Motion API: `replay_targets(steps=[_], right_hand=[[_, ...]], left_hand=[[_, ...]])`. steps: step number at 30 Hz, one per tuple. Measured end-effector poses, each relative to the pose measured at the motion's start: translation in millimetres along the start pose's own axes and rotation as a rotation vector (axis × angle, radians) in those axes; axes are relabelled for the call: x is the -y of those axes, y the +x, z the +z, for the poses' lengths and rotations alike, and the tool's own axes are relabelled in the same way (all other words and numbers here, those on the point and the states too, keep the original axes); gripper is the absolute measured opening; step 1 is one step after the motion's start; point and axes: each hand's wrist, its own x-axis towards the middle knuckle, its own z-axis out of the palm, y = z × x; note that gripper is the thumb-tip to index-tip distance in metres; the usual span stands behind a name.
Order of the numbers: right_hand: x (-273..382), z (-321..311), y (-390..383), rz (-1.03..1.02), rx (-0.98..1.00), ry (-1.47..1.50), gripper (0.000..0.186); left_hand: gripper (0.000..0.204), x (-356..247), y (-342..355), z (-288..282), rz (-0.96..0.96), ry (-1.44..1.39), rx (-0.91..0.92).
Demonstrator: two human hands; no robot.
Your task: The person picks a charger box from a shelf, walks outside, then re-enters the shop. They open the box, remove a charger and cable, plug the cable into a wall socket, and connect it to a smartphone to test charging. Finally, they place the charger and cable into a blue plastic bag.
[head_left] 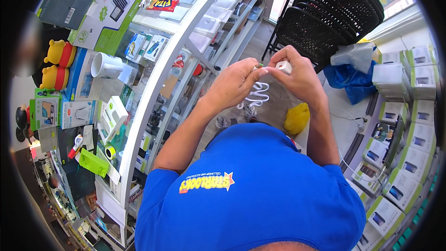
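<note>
A white charger adapter (284, 67) with a port in its face sits in my right hand (299, 76), the fingers and thumb closed around it. My left hand (239, 81) is close beside it, its thumb and fingers pinching the end of a white cable (259, 94). A bit of green shows at that pinched end; the connector itself is mostly hidden by the fingers. Below the hands the cable hangs in loose zigzag folds. Both hands are raised in front of my body, and their fingertips nearly meet; whether the cable end touches the adapter, I cannot tell.
On the left stands a glass display counter (153, 81), with a red snack packet (160, 4), a white mug (106, 66) and boxes on top. Stacked black chairs (330, 7) stand ahead. Right are a blue plastic bag (350, 81), a yellow bag (297, 117) and shelved phone boxes (403, 188).
</note>
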Motion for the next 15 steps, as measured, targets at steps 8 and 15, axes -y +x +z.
replay_targets(steps=[8, 15], right_hand=[[-15, 6, -23, -0.220, -0.025, 0.093, 0.030], [36, 33, -70, 0.044, -0.109, 0.332, 0.040]], left_hand=[[0.030, 0, -30, 0, 0.147, -0.143, -0.134], [0.025, 2, -56, -20, 0.171, -0.105, -0.025]])
